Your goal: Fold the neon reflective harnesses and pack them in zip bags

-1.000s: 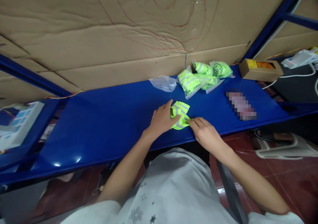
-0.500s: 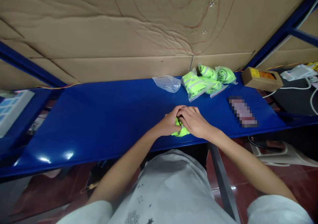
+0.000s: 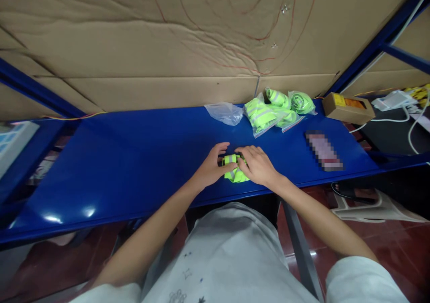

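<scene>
A small neon-yellow vest with grey reflective stripes [image 3: 233, 167] lies bunched into a tight roll near the front edge of the blue shelf [image 3: 134, 159]. My left hand [image 3: 211, 167] curls around its left side, fingers over the top. My right hand [image 3: 257, 165] grips its right side, fingers bent over the fabric. Both hands press the roll between them.
Behind the hands lie an empty clear plastic bag [image 3: 225, 112] and several bagged neon vests [image 3: 273, 108]. A blurred flat object [image 3: 323, 150] and a small cardboard box [image 3: 347, 108] sit to the right. A cardboard wall [image 3: 168, 47] backs the shelf. White devices with cables [image 3: 393, 100] are far right.
A second ago the vest lay flatter and folded under spread fingers. Both hands have since closed in and rolled it into a smaller bundle.
</scene>
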`<action>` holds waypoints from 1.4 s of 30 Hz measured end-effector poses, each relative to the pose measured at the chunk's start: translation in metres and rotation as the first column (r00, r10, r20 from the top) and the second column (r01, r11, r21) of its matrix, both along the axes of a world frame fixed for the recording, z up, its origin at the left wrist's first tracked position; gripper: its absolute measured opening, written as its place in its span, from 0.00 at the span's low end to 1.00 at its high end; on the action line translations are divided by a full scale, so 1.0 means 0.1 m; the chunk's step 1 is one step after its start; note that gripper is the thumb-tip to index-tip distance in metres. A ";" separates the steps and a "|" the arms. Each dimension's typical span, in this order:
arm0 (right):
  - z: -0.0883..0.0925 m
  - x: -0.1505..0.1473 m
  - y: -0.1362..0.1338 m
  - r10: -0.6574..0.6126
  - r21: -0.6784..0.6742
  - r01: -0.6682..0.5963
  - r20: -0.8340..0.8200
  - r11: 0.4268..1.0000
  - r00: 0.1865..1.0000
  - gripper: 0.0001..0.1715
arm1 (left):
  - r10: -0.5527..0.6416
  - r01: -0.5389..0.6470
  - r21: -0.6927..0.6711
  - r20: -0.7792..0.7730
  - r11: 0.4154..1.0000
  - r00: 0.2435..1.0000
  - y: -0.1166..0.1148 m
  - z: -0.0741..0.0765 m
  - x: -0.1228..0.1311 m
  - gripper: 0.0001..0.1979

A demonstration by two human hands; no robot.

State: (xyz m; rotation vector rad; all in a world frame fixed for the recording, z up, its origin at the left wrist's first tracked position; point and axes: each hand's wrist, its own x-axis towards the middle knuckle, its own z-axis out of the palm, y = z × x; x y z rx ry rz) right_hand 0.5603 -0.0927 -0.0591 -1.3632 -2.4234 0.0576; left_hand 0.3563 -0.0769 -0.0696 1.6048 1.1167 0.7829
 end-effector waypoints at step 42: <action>-0.04 -0.10 -0.31 -0.435 -0.337 0.309 -0.413 0.889 0.800 0.27 | -0.439 0.494 0.336 -0.228 0.802 0.869 -0.04 0.24 -0.02 0.56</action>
